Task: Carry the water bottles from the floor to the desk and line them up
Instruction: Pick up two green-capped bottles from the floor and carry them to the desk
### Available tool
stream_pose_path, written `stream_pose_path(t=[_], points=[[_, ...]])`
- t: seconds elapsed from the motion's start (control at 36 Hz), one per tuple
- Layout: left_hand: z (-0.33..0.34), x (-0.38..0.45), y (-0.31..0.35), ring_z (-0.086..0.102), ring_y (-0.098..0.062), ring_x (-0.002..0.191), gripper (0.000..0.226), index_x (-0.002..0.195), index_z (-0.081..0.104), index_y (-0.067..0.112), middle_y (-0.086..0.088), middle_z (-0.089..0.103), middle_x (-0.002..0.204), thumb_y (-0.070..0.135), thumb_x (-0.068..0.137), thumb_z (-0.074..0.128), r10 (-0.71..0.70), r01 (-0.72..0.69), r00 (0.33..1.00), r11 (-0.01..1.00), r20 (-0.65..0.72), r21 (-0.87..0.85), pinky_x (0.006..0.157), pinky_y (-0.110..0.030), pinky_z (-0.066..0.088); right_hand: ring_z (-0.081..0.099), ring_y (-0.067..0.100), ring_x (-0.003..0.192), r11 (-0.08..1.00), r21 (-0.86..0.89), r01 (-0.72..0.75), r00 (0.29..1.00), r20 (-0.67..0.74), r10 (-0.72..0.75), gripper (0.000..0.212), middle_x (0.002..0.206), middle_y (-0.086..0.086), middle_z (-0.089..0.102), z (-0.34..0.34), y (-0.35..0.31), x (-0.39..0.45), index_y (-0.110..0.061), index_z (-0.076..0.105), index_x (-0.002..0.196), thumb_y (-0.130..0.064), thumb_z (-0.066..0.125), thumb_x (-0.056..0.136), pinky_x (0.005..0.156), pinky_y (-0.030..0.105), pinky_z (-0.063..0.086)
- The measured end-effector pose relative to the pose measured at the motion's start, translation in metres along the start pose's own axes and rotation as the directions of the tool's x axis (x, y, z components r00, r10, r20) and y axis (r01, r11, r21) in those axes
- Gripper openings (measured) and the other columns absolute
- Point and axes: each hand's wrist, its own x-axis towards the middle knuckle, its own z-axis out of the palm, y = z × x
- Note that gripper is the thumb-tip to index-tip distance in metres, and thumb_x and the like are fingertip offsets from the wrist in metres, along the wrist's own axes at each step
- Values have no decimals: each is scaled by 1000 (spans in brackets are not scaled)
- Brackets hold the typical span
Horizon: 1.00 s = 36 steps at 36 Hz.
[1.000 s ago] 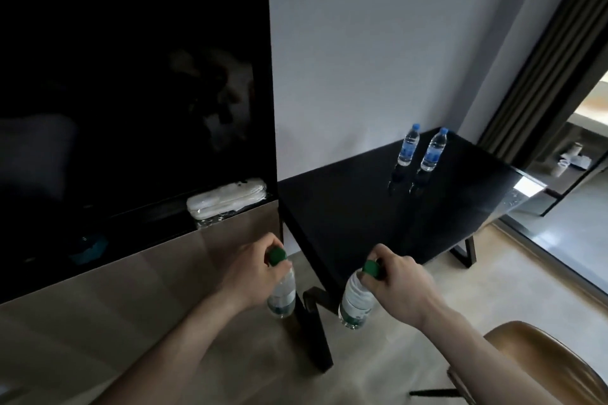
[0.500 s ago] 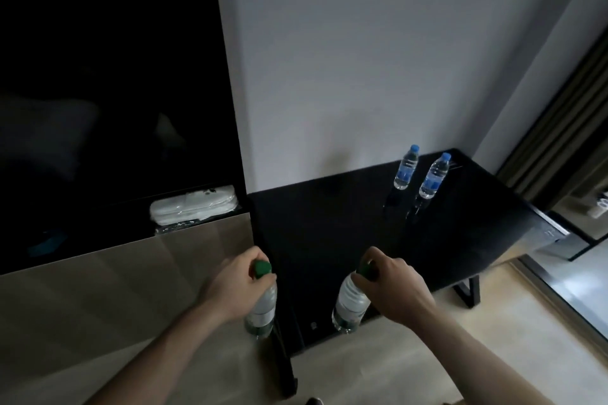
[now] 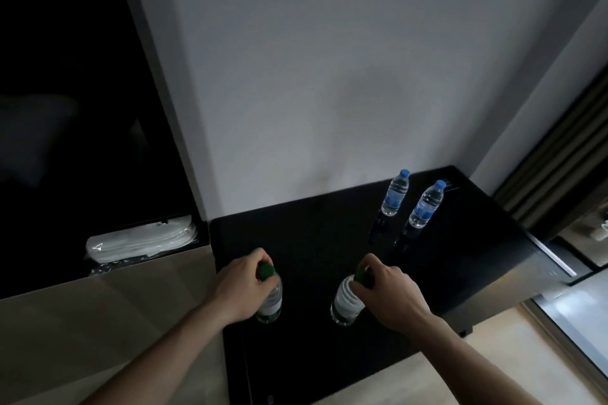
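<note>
Over the desk: both hands are out above the black desk [image 3: 329,240], each one wrapped round a bottle at its cap end.
Left hand: the left hand [image 3: 241,289] is above the desk's left edge, fingers curled tight about the neck of the left green-capped bottle [image 3: 270,301], whose green cap shows just past the knuckles.
Left bottle: it hangs nearly upright from that grip, over the desk's near-left part; whether its base touches the top cannot be told.
Right hand: the right hand [image 3: 391,293] is over the desk's near middle, fingers closed on the cap and neck of the right green-capped bottle [image 3: 346,304].
Right bottle: it tilts, cap toward the hand and base toward the desk's near edge; contact with the top cannot be told either.
Between the two held bottles: a clear gap of bare desk, the bottles apart.
Far right of the desk: two blue-capped bottles [image 3: 395,193] stand upright close beside each other near the wall, not touching, well apart from both hands, their reflections dark on the glossy top.
Left of the desk: a white folded bundle [image 3: 141,242] lies on a dark shelf just beside the desk's far-left corner.
</note>
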Motion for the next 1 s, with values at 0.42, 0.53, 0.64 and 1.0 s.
stream_pose_path(t=[0.42, 0.53, 0.64, 1.0], points=[[40, 112, 51, 60, -2, 76, 15, 99, 50, 39, 16, 59, 89, 50, 93, 57, -109, 109, 994, 986, -6, 129, 61, -25, 48, 63, 9, 68, 996, -46, 78, 995, 70, -74, 24, 79, -6, 64, -44, 63, 132, -36, 47, 101, -55, 55, 89, 64, 35, 58], [56, 141, 67, 61, -4, 78, 16, 104, 50, 36, 15, 61, 94, 49, 94, 55, -175, 177, 984, 972, -26, 157, 64, -26, 52, 63, 14, 71, 990, -61, 128, 987, 109, -121, 24, 80, -4, 64, -56, 79, 173, -33, 46, 102, -53, 52, 90, 69, 40, 57], [69, 171, 83, 61, -6, 80, 16, 105, 49, 36, 14, 61, 96, 48, 95, 54, -225, 227, 974, 959, -34, 171, 66, -27, 52, 66, 18, 76, 987, -37, 155, 975, 166, -147, 26, 86, -1, 66, -67, 92, 212, -29, 46, 107, -49, 53, 93, 73, 43, 58], [115, 250, 122, 61, -12, 78, 21, 109, 46, 33, 9, 59, 95, 49, 95, 51, -306, 311, 950, 922, -55, 230, 67, -31, 53, 62, 11, 71, 980, -45, 195, 965, 186, -184, 22, 82, -6, 61, -79, 125, 304, -31, 42, 101, -47, 56, 94, 68, 37, 58]])
